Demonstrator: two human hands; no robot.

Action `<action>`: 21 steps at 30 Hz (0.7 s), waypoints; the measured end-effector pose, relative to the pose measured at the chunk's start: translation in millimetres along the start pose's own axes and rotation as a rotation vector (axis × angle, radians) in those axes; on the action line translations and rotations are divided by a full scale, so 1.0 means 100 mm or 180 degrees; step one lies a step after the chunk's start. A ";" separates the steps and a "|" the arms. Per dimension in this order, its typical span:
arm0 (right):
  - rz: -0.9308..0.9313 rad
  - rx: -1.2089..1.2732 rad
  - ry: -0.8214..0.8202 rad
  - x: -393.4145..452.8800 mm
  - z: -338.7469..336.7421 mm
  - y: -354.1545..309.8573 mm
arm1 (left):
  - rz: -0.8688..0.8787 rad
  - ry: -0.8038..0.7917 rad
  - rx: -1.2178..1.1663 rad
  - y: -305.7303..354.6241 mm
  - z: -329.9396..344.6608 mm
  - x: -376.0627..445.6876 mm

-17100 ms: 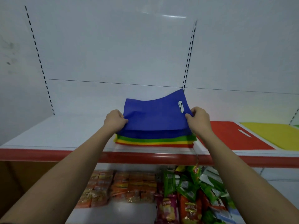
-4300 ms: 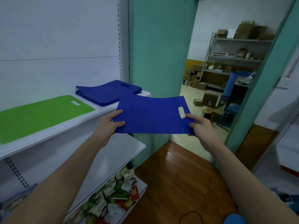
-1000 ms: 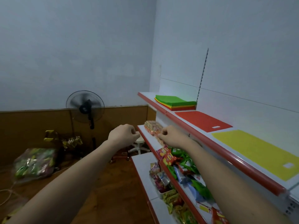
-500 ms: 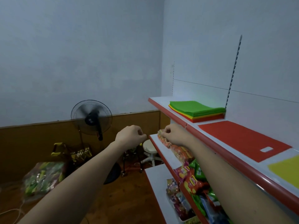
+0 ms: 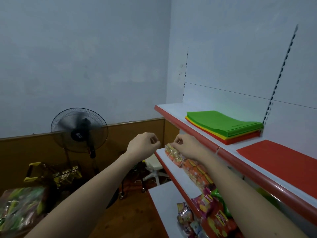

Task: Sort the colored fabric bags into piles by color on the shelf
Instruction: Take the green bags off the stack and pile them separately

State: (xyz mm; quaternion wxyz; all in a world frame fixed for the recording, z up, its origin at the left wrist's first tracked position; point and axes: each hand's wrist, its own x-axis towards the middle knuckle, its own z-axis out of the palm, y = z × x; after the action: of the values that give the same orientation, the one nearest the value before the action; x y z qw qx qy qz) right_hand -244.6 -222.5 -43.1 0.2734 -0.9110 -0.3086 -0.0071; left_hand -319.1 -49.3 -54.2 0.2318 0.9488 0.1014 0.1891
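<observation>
Head view: both arms reach forward toward the shelf (image 5: pixel 202 133), a white board with a red front edge. The left hand (image 5: pixel 143 146) hangs in the air left of the shelf edge, its fingers curled in on themselves and holding nothing. The right hand (image 5: pixel 187 146) is just below and in front of the shelf edge, fingers likewise curled with nothing between them; it hovers above the snack packs (image 5: pixel 187 166) on the lower board.

On the shelf lies the mixed stack (image 5: pixel 224 125) of fabric bags: green on top, yellow, orange and red edges showing beneath, its far corner against the slotted upright (image 5: pixel 281 71). Just right of the stack, apart from it, a red bag (image 5: pixel 281 159) lies flat on the shelf.

Left of the shelf, well apart, a fan (image 5: pixel 79 129) stands on the floor by the wall, with a white stool (image 5: pixel 154 166) between it and the shelf.
</observation>
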 end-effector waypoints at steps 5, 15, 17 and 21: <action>0.0168 0.0069 0.0162 0.59 0.17 0.00 | 0.0198 -0.0105 -0.0187 -0.51 0.04 0.62; 0.0619 0.0157 0.0708 1.39 0.14 0.37 | 0.0746 -0.0214 -0.0745 -0.56 0.35 1.82; 0.0709 0.0104 0.1078 1.50 0.10 0.53 | 0.0846 -0.0268 -0.0906 -0.48 0.47 2.13; 0.0913 -0.0253 0.2190 1.69 -0.10 0.86 | 0.0964 -0.0436 -0.1312 -0.32 0.74 2.68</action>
State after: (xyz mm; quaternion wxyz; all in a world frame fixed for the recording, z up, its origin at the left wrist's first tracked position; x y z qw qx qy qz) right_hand -57.7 -190.4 -46.5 0.3237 -0.8992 -0.0675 -0.2864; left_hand -49.3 24.0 -46.7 0.3955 0.8965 -0.0983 0.1737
